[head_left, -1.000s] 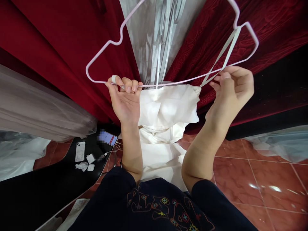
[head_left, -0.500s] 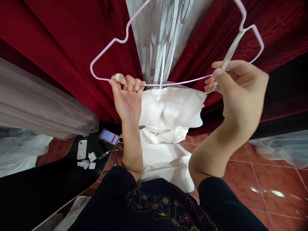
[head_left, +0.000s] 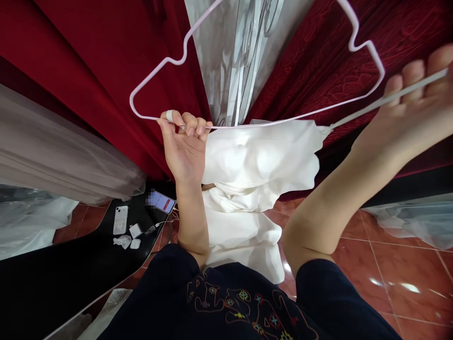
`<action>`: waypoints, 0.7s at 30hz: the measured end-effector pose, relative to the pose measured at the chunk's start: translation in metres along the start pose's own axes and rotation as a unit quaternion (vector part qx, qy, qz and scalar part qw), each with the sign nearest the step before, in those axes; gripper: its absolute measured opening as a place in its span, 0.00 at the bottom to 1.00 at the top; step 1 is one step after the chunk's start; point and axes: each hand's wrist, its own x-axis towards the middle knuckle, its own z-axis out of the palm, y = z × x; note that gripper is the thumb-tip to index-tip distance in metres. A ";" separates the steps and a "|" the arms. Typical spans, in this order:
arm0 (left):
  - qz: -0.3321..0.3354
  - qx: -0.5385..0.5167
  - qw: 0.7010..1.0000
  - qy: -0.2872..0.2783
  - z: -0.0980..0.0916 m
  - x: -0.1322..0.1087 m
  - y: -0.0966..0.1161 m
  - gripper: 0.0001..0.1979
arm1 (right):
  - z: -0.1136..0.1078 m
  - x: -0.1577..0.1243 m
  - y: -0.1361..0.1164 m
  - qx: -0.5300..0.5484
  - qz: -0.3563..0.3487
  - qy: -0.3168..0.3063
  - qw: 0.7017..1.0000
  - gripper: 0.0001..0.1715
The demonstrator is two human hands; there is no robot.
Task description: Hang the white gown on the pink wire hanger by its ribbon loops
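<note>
My left hand (head_left: 186,137) is closed around the lower bar of a pale pink clothes hanger (head_left: 283,122), near its left end. A white band is wrapped on one of its fingers. Below the bar hangs a white garment (head_left: 260,160) with gathered folds lower down. From its right upper corner a thin white strap (head_left: 375,104) runs out taut to my right hand (head_left: 421,89), which has its fingers curled around it at the right edge. The strap lies off the hanger's right shoulder. The hanger's top is out of frame.
To the left, a black table (head_left: 71,278) bears a lit phone (head_left: 163,202), another phone (head_left: 121,220), a white charger (head_left: 135,230) and cables. Red curtains (head_left: 106,71) and clear plastic covers (head_left: 244,56) hang ahead. Red tiles (head_left: 389,274) cover the floor.
My right hand has moved far to the right, drawing the strap off the hanger's right shoulder and stretching the garment's top sideways. My left hand has stayed on the bar.
</note>
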 end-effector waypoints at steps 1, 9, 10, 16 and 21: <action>0.007 0.002 1.000 -0.007 0.000 0.000 0.001 0.22 | -0.009 -0.001 0.008 0.021 -0.010 -0.002 1.000 0.16; 0.010 0.033 0.999 -0.022 0.002 -0.002 -0.005 0.23 | -0.015 -0.064 0.032 -0.044 0.072 -0.220 0.972 0.23; 0.006 0.017 1.000 -0.025 0.002 -0.002 -0.006 0.23 | -0.008 -0.070 0.031 -0.017 0.065 -0.229 0.971 0.24; -0.047 -0.079 0.994 -0.051 0.000 -0.003 -0.008 0.16 | 0.017 -0.081 0.024 0.148 0.066 -0.194 0.968 0.15; -0.037 -0.019 0.998 -0.036 -0.022 0.000 -0.009 0.18 | 0.006 -0.078 0.033 0.063 0.075 -0.205 0.974 0.14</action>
